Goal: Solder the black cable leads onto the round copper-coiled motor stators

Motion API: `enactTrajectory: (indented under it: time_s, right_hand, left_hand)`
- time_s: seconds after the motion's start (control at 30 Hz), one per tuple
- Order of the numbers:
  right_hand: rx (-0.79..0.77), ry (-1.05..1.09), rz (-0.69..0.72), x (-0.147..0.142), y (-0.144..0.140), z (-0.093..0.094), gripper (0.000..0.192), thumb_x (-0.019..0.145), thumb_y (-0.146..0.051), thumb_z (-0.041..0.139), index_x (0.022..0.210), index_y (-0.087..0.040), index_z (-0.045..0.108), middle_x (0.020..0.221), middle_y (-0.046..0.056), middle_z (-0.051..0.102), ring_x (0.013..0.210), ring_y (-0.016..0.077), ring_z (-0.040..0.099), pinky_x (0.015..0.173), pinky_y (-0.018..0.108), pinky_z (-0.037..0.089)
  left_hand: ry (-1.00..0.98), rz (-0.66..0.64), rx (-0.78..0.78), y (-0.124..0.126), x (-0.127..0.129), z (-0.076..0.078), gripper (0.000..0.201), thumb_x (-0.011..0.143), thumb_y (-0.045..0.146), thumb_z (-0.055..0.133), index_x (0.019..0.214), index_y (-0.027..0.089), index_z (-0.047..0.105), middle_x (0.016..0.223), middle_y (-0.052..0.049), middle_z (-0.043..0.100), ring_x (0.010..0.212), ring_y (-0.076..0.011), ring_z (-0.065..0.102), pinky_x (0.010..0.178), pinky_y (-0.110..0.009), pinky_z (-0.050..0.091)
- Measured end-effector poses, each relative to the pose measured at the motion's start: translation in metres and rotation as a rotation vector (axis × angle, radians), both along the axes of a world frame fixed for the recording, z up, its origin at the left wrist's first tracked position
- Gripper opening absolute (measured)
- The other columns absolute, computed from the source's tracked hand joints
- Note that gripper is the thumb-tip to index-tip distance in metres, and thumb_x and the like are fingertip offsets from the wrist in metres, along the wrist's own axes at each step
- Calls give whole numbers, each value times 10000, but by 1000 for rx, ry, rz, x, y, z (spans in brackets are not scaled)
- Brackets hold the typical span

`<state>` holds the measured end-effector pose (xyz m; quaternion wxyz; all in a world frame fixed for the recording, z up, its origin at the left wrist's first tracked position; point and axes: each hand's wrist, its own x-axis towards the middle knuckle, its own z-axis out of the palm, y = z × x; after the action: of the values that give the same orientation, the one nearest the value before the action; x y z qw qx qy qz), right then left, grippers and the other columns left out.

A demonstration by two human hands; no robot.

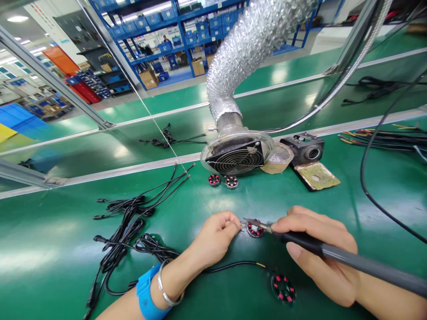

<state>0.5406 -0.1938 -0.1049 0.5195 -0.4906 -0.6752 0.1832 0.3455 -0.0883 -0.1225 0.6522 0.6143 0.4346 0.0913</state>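
My right hand (320,253) is wrapped around a soldering iron (310,244) with a black grip and grey handle. The iron's metal tip crosses over a ring-shaped coil (255,229) with red windings, lying on the green mat. Just left of that ring, my left hand (218,233) pinches a thin wire (243,225) between thumb and forefinger; its far end is too small to make out. Nearer to me lies another red-wound coil (283,289), with a black cable (233,264) running to it from the left.
Bundled black cables (130,222) lie on the left. Behind my hands stand a fume extractor (238,155) with a silver duct (233,66), two more coils (223,180), and an iron stand (308,149) with a yellow sponge (316,177). Loose wires (383,138) lie far right.
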Motion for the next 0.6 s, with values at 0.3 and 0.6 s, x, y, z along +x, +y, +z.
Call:
enactTrajectory:
  time_s: [0.3, 0.6]
  right_hand:
    - [89, -150, -125, -6, 8, -14, 364, 903, -86, 539, 1229, -241, 585, 750, -23, 670, 575, 107, 627, 559, 224, 503]
    - [178, -383, 64, -21, 25, -47, 309, 889, -15, 544, 1142, -185, 595, 795, 62, 661, 638, 165, 627, 587, 295, 517]
  left_hand:
    - [-40, 21, -2, -2, 2, 1, 117, 779, 258, 467, 728, 165, 516, 577, 63, 393, 533, -91, 281, 511, -235, 225]
    - [15, -55, 91, -3, -1, -5, 129, 833, 260, 465, 727, 193, 496, 551, 63, 392, 524, -103, 333, 500, -231, 256]
